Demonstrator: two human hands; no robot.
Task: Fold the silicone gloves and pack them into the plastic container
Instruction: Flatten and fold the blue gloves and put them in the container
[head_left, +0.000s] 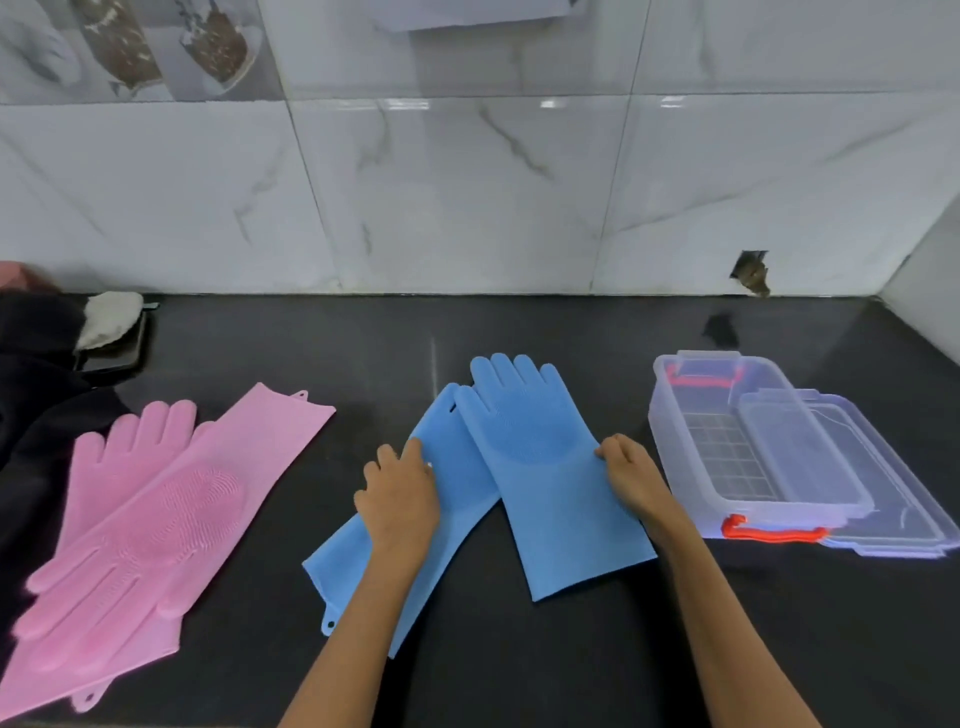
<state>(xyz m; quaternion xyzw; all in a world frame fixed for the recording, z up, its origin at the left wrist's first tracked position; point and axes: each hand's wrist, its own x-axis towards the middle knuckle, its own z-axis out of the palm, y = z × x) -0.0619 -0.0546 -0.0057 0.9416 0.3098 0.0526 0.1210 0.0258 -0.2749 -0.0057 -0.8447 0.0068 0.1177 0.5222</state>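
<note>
Your left hand (400, 499) pressed flat on the lower blue glove (384, 551), fingers loosely spread, probably to pin it; your right hand (631, 480) pinched the edge of the upper blue glove (540, 467), which lay crossed over the first, likely to square the pair for folding; the pink gloves (135, 509) waited at left; the open container (748, 447) stood just right, its lid (883, 499) propped against it.

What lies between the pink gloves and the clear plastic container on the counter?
In the head view, the two overlapping blue silicone gloves lie there, with the left hand and right hand on them.
</note>
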